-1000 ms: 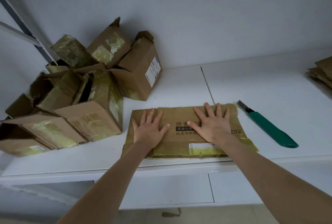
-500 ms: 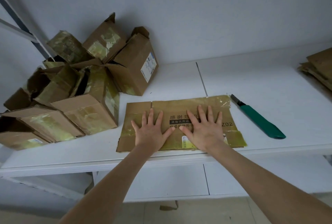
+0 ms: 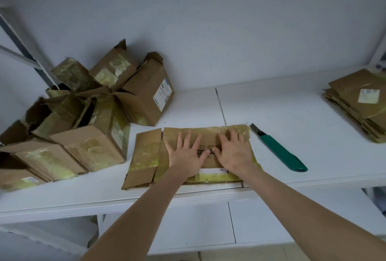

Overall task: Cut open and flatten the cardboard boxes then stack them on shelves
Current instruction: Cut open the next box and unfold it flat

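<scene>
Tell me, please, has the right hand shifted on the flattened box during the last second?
Yes: the right hand slid left, away from the green knife, toward the left hand.

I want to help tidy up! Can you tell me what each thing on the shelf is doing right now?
Flattened box: lying flat on the shelf, pressed down by both hands.
Left hand: open, palm down on the cardboard.
Right hand: open, palm down on the cardboard.
Green knife: lying on the shelf untouched, blade tip out.
Pile of boxes: still box-shaped, some flaps open.
Flat stack: flattened, piled up at the right.
</scene>
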Demonstrator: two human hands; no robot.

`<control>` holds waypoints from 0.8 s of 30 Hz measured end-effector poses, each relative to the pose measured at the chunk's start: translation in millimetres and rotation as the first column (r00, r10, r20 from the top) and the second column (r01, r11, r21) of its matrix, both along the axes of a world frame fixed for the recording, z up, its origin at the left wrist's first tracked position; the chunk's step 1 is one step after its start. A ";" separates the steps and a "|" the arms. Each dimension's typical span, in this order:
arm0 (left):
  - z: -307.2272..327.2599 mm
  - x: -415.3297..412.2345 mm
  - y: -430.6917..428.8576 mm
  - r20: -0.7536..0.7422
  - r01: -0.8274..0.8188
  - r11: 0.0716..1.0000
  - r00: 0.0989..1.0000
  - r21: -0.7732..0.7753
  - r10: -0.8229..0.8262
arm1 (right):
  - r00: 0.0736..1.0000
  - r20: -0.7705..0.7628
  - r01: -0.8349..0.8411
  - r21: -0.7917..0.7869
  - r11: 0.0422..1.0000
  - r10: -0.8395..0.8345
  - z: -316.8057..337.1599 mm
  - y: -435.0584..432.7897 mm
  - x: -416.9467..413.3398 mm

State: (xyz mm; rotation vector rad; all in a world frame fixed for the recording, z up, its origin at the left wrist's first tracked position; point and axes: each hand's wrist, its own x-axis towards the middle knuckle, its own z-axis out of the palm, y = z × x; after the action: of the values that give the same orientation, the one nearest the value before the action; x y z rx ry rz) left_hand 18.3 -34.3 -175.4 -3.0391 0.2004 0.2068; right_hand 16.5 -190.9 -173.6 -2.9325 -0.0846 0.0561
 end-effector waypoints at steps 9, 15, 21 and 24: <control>-22.3 11.4 -7.2 -0.047 -0.010 1.000 0.999 -0.006 0.009 | 0.987 -0.141 -0.099 -0.164 0.982 0.076 -20.6 -5.6 19.9; -13.9 9.0 -5.1 -0.078 0.021 0.998 0.997 -0.051 -0.025 | 0.988 -0.136 -0.089 -0.172 0.981 0.066 -21.1 -4.0 21.1; 6.1 4.3 53.4 0.041 -0.008 1.000 0.999 -0.003 0.008 | 0.992 -0.118 -0.072 -0.183 0.980 0.051 -10.5 12.7 15.9; -7.6 1.1 76.5 -0.033 -0.077 0.997 0.997 -0.011 0.077 | 0.983 -0.147 -0.129 -0.113 0.985 0.112 -11.7 42.9 10.3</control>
State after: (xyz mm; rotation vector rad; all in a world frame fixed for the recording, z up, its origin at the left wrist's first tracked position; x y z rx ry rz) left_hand 19.3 42.2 -182.9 -3.0597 0.0872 0.2613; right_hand 26.7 -148.0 -185.3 -3.0319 -0.2455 0.2961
